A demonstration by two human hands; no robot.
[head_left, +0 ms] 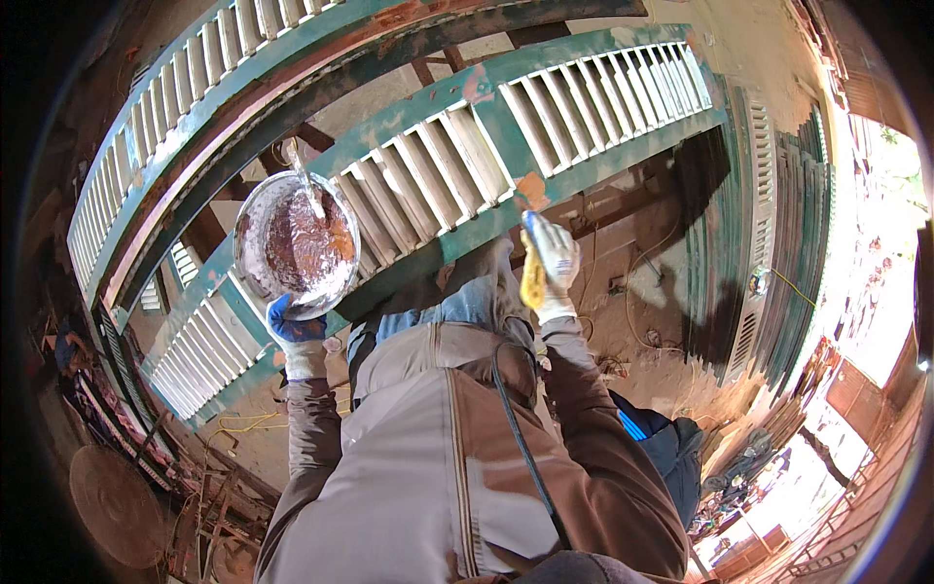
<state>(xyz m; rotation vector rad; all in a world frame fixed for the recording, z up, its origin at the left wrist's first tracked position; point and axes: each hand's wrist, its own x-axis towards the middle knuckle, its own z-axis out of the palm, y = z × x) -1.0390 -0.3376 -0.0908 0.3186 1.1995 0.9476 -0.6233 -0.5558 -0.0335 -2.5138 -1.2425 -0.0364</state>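
My left hand (295,336), in a white glove with blue fingers, grips the lower rim of a round metal bowl (242,274). Reddish-brown and whitish wet material coats the bowl's inside. A pale, smeared stick-like tool (307,185) leans over its far edge; its kind is unclear. Over on the right, my right hand (556,261), gloved in white and blue, is closed around a yellow, sponge-like piece (532,279). Its blue fingertips are close to the near rail of a green louvered shutter (443,234), beside a brown patch (530,191). Whether they touch cannot be made out.
Another louvered shutter (136,180) lies beyond, at the far left. Several green shutter panels (793,253) stand stacked at the right. A yellow cord (632,292) runs over the floor. Dark clothing (671,453) is at my lower right, and a round disc (115,506) at lower left.
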